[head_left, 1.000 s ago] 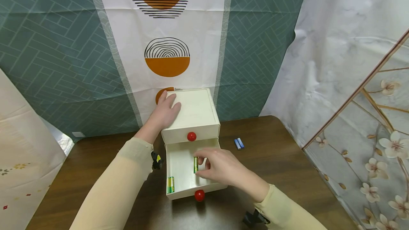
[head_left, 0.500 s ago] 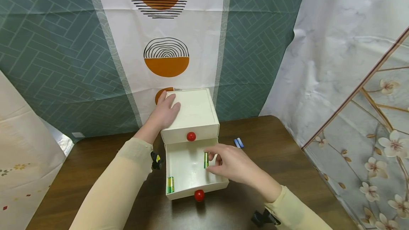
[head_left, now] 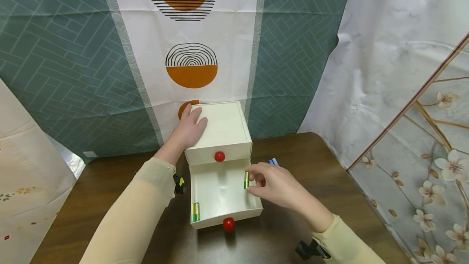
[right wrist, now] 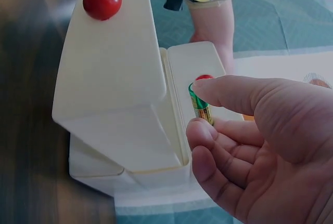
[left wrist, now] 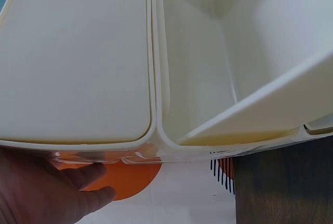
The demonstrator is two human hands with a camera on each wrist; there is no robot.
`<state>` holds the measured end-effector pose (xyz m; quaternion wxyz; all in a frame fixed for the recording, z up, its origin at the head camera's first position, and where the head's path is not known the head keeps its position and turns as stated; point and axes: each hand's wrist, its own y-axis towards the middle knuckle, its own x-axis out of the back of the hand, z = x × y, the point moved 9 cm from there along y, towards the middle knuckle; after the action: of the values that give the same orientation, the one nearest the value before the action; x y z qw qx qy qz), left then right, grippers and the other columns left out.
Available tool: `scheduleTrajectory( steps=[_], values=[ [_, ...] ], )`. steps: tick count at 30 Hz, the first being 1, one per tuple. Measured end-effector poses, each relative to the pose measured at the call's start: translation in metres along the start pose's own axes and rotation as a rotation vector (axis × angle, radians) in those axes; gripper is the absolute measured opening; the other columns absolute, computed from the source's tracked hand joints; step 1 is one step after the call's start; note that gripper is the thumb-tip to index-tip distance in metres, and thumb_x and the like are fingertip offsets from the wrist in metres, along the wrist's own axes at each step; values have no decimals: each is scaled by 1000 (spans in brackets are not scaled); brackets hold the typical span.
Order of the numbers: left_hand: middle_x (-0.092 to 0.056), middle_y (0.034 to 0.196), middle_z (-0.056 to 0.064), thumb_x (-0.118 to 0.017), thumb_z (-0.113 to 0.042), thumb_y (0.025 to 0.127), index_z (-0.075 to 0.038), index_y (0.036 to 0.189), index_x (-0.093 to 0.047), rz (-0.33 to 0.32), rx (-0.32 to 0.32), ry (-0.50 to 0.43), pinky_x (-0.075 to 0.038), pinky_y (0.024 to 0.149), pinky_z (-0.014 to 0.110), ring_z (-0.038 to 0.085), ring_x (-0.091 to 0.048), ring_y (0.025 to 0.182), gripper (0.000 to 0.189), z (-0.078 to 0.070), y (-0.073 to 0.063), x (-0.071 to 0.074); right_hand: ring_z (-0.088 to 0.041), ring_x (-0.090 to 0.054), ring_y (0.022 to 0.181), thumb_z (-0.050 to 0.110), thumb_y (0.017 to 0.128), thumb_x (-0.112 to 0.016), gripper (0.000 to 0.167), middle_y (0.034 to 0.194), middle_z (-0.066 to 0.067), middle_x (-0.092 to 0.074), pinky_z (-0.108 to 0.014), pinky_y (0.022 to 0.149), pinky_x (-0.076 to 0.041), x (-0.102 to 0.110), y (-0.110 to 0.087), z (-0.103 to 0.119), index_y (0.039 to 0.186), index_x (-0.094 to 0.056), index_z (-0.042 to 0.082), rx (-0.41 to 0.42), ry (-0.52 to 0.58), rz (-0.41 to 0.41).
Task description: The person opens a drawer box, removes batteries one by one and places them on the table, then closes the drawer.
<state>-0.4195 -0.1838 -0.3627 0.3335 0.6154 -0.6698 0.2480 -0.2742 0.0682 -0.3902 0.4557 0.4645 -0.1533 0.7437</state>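
Note:
A white drawer cabinet (head_left: 223, 127) with red round knobs stands on the table, its lower drawer (head_left: 216, 174) pulled out. My left hand (head_left: 189, 128) rests on the left of the cabinet's top, fingers spread. Between thumb and fingertips my right hand (head_left: 275, 184) pinches a green and gold battery (head_left: 246, 179), above the right side of the drawer; the battery (right wrist: 201, 104) shows clearly in the right wrist view. Green and yellow batteries (head_left: 196, 212) lie in the drawer's front left corner. Behind my right hand, two blue batteries (head_left: 273, 161) lie on the table, partly hidden.
The brown wooden table (head_left: 304, 154) extends to both sides of the cabinet. A patterned cloth backdrop (head_left: 293, 64) hangs close behind. The upper drawer, with its red knob (head_left: 219, 156), is pushed in.
My right hand has moved right with the battery, from the drawer's middle to its right side, and now covers part of the blue batteries. My left hand has stayed in place.

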Motion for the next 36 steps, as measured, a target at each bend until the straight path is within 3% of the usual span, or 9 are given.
scheduleTrajectory(
  steps=[10, 20, 36],
  values=[
    [4, 185, 17, -38, -40, 118, -6, 176, -27, -3, -5, 6, -15, 133, 63, 37, -1, 170, 68, -2, 1, 1, 1, -59, 74, 20, 92, -91, 44, 96, 13, -69, -28, 68, -50, 10, -7, -19, 133, -76, 10, -41, 2, -9],
    [6, 185, 15, -38, -42, 118, -7, 176, -27, -7, 2, -2, -16, 132, 64, 38, -3, 170, 69, 0, -1, 0, 1, -64, 83, 20, 93, -88, 43, 99, 15, -70, -31, 77, -53, 17, -9, -43, 133, -76, 10, -97, -30, -22],
    [5, 185, 15, -38, -42, 118, -8, 176, -26, 1, 9, 13, -16, 132, 65, 39, -3, 170, 69, 0, -1, -1, -6, -70, 87, 20, 94, -88, 30, 91, 16, -69, -38, 75, -54, 13, -14, -93, 120, -77, 10, -157, -99, 40]
  ],
)
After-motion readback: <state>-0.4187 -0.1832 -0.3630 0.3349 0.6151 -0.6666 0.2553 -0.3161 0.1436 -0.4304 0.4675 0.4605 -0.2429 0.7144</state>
